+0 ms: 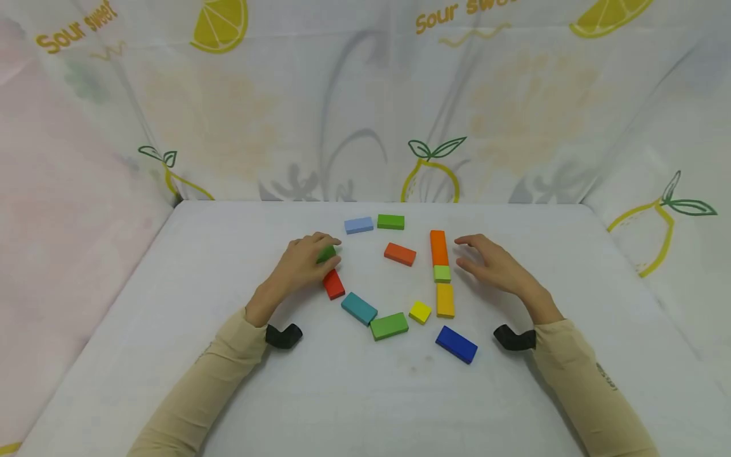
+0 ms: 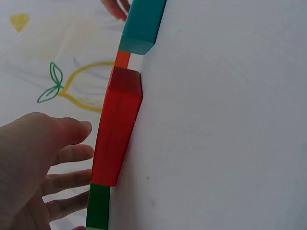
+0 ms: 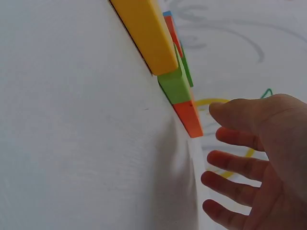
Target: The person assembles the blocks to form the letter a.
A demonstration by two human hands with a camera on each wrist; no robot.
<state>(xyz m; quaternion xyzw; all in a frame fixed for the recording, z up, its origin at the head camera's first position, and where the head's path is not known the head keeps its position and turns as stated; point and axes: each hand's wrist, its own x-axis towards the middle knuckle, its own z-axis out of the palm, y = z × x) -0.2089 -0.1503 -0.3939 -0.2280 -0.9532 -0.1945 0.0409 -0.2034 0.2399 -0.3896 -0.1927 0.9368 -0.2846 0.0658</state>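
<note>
Orange block [image 1: 439, 247], long and flat-sided, lies at nine o'clock from the right hand [image 1: 493, 263], whose parted fingers hold nothing. A red block [image 1: 334, 285] sits at four o'clock from the left hand [image 1: 302, 261]; its loosely spread fingers partly hide a dark green block [image 1: 327, 254], contact unclear.

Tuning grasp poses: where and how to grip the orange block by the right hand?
Best guess: pinch the orange block across its long sides, mid-length, right hand coming from above. It lies flat, both long sides free; its near end meets the lime block.
</note>
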